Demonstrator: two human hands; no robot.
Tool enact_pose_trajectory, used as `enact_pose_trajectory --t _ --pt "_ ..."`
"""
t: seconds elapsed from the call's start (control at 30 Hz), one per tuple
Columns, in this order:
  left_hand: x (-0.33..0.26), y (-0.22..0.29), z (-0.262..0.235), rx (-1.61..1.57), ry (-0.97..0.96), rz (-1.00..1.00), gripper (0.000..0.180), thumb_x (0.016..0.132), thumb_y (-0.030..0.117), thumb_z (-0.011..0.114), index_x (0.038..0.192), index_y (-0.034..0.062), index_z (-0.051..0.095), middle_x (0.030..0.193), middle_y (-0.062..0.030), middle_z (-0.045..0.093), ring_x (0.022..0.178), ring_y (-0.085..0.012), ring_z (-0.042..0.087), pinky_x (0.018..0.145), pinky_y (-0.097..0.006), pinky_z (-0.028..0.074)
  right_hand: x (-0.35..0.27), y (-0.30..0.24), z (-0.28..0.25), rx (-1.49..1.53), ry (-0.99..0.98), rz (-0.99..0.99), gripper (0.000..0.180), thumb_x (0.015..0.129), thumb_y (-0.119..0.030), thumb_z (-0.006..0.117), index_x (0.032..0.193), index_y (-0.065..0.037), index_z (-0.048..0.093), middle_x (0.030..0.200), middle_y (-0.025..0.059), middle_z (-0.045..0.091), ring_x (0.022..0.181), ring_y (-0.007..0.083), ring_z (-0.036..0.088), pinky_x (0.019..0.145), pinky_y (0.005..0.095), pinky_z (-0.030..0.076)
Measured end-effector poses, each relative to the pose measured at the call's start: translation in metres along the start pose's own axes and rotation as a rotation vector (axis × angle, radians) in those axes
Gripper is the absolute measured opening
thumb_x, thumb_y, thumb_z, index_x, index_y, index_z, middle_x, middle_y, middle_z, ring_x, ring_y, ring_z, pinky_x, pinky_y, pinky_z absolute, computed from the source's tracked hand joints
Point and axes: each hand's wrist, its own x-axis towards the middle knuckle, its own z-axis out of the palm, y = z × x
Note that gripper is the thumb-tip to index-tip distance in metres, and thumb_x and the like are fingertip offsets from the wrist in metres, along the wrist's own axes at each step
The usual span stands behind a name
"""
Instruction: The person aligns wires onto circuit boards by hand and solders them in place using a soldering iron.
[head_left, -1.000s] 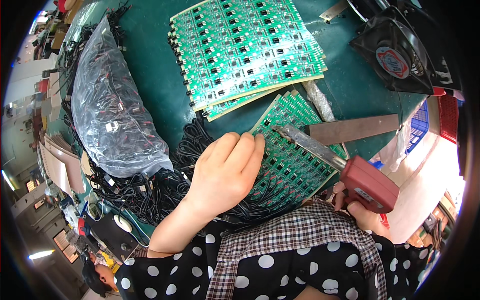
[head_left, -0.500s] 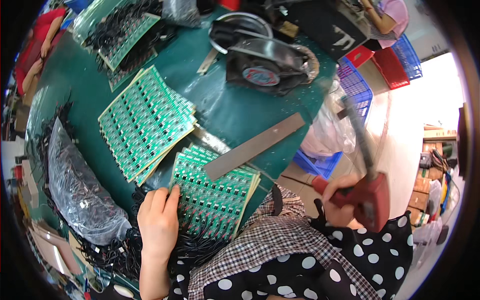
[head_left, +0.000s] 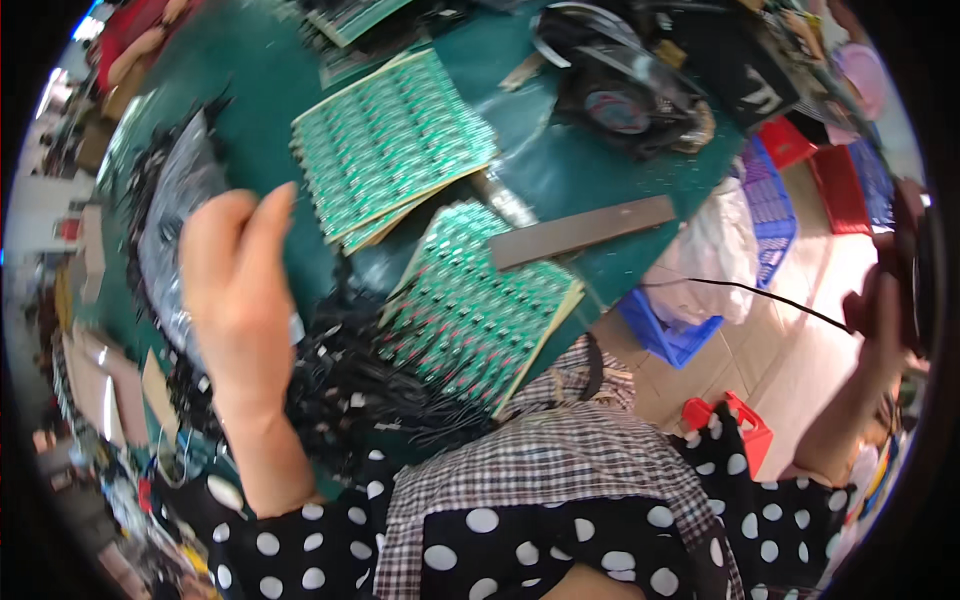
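Note:
My left hand is raised over the left side of the table, beside a bag of dark cables. Its fingers are bent, thumb apart, slightly blurred, with nothing visible in them. My right hand is far out at the right rim, in shadow, closed around a dark reddish gun-shaped tool that is mostly hidden. A black cord runs leftward from it. In front of me lies a near stack of green circuit boards, with black wires along its lower left. A flat grey-brown bar rests across its top corner.
Another circuit board stack lies farther back on the green table. A dark fan-like device stands at the back right. Beyond the table's right edge are a blue crate, a plastic bag and a red stool.
My left hand has lifted off the near circuit board stack and moved up and left. My right hand has swung the red tool outward to the far right. The view has shifted.

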Motion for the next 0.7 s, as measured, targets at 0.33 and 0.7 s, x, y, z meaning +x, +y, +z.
enact_pose_trajectory --t 0.33,0.7 --pt "-0.072 0.044 0.058 -0.576 -0.29 -0.287 0.021 0.071 -0.002 0.064 0.092 0.0 0.064 0.08 -0.0095 0.053 0.072 -0.0257 0.054 0.063 -0.034 0.046 -0.098 0.033 0.108 0.719 -0.548 0.399 0.082 0.075 -0.047 0.07 0.128 0.005 0.035 0.089 0.0093 0.057 0.052 0.0109 0.053 0.044 0.0205 0.039" --pt "-0.068 0.05 0.051 -0.546 -0.193 -0.213 0.025 0.06 -0.004 0.068 0.084 0.0013 0.067 0.078 -0.0076 0.055 0.066 -0.0214 0.054 0.057 -0.03 0.043 -0.127 0.011 0.133 0.795 -1.086 0.58 0.061 0.078 -0.047 0.065 0.108 0.005 0.053 0.086 0.0079 0.053 0.058 0.0139 0.052 0.055 0.0247 0.04"
